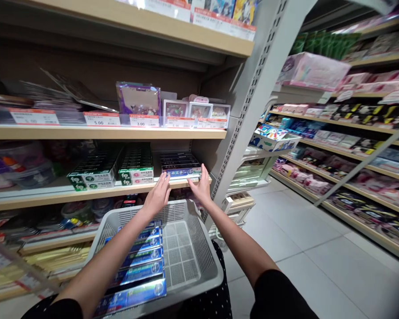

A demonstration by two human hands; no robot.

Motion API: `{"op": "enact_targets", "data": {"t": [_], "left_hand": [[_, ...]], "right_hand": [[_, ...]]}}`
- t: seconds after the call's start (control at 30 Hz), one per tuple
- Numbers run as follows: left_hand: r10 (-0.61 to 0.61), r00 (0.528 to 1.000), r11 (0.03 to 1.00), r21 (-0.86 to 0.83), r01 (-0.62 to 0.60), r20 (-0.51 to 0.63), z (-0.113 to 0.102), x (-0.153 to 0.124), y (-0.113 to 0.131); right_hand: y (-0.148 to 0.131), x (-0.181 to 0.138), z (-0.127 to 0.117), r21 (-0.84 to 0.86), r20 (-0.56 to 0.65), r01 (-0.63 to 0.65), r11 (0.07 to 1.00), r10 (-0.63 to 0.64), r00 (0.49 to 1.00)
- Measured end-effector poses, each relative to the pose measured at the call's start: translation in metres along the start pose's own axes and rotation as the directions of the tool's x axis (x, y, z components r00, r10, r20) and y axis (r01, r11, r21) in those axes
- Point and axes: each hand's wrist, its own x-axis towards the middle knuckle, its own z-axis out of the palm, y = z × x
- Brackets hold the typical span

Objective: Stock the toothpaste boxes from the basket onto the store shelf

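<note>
A grey basket (204, 254) holds blue cartons (142, 270). Beyond it, the left hand (158, 195) and right hand (201, 188) are spread at both ends of the dark-blue boxes (180, 163) on the shelf (53, 195); whether they touch, I cannot tell.

Between the fingers (160, 188): blue-and-white oblong card cartons (181, 172), printed, glossy. Below the fingers: pale grey rectangular plastic basket (204, 241), perforated, matt; inside, long blue card boxes (141, 292), shiny, foil-like finish. Above the fingers: pale tan straight wood-look shelf edge (103, 133), smooth. Right of the fingers: grey slotted upright (257, 91), apparently painted metal, smooth.
</note>
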Motion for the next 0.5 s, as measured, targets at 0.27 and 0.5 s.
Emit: {"op": "enact_targets", "data": {"t": [0.27,0.5], "left_hand": [[-0.201,0.772,0.978,0.072,0.197,0.603,-0.093,-0.111,-0.049],[-0.312,0.618,0.926,0.085,0.368,0.722,-0.114,-0.169,-0.077]], "right_hand": [[-0.081,-0.128,-0.014,0.34,0.682,0.236,0.91,-0.412,0.604],[-0.117,-0.175,0.006,0.475,0.842,0.294,0.829,-0.526,0.123]]}}
